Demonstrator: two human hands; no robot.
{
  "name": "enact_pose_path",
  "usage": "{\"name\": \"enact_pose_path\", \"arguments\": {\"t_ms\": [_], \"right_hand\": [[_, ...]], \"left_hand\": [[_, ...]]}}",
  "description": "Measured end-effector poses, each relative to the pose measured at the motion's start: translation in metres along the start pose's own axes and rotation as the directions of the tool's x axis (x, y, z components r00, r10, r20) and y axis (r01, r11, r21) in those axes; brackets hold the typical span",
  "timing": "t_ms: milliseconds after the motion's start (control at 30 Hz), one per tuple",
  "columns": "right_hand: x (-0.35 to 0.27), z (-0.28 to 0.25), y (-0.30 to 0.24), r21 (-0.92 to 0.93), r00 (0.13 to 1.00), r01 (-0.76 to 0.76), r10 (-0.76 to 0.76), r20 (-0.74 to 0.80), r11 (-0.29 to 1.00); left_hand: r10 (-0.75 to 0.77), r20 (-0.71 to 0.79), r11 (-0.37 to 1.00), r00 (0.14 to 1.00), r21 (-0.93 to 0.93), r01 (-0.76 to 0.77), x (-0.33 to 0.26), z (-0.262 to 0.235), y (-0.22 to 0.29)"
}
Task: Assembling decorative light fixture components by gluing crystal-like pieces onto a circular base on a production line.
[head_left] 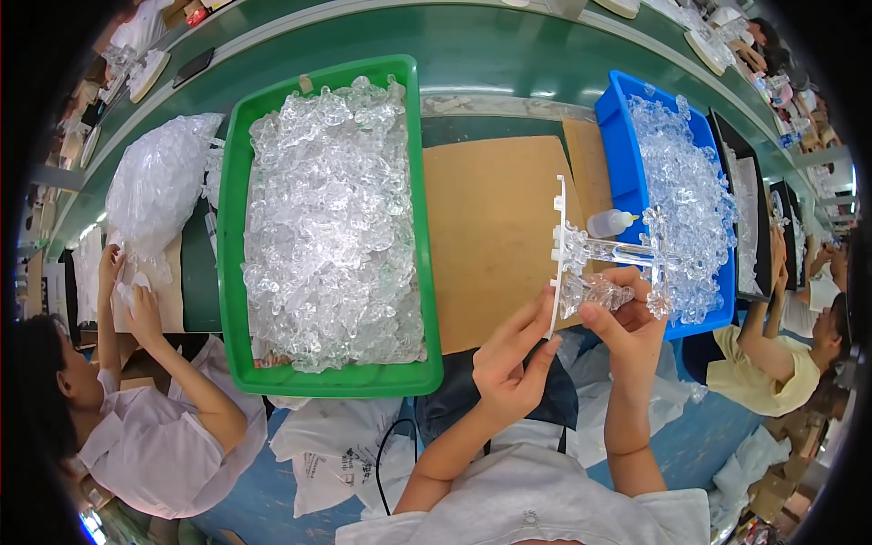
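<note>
Above the cardboard sheet (490,245), my left hand (510,368) pinches the lower end of a thin white plastic plate (559,245), seen edge-on with small tabs along its left side. A clear plastic piece with a long stem and a crosswise end (622,252) sticks out from the plate's right side; whether it is fixed there I cannot tell. Close against it, my right hand (634,341) is closed around clear plastic parts (599,295), partly hidden by the fingers. Just beyond the stem lies a small translucent bottle with a yellow tip (610,222).
On the left stands a green tray (420,227) heaped with clear plastic parts. A blue bin (627,163) of similar parts is on the right. Co-workers sit on both sides, one by a stuffed clear bag (163,177). White plastic bags (345,445) lie below the table edge.
</note>
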State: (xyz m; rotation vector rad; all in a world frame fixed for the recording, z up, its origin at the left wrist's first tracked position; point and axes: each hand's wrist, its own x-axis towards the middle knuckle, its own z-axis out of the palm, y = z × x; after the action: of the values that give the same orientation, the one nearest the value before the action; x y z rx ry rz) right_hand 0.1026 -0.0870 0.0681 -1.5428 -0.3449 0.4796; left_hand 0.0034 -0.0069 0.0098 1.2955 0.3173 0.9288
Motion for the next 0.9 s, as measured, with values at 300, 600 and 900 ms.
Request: {"name": "enact_pose_path", "arguments": {"t_ms": [300, 600, 900], "right_hand": [[-0.004, -0.002, 0.009, -0.193, 0.991, 0.124, -0.13, -0.016, 0.973], [-0.002, -0.003, 0.003, -0.352, 0.986, 0.166, -0.15, 0.073, 0.921], [0.017, 0.013, 0.017, -0.433, 0.985, 0.171, -0.158, 0.066, 0.885]], "left_hand": [[-0.067, -0.019, 0.995, 0.998, -0.069, 0.066, -0.002, 0.001, -0.005], [0.02, -0.021, 0.995, 1.0, 0.096, -0.018, -0.002, 0.003, -0.008], [-0.171, -0.056, 0.971, 0.984, -0.178, 0.159, 0.001, -0.005, -0.044]]}}
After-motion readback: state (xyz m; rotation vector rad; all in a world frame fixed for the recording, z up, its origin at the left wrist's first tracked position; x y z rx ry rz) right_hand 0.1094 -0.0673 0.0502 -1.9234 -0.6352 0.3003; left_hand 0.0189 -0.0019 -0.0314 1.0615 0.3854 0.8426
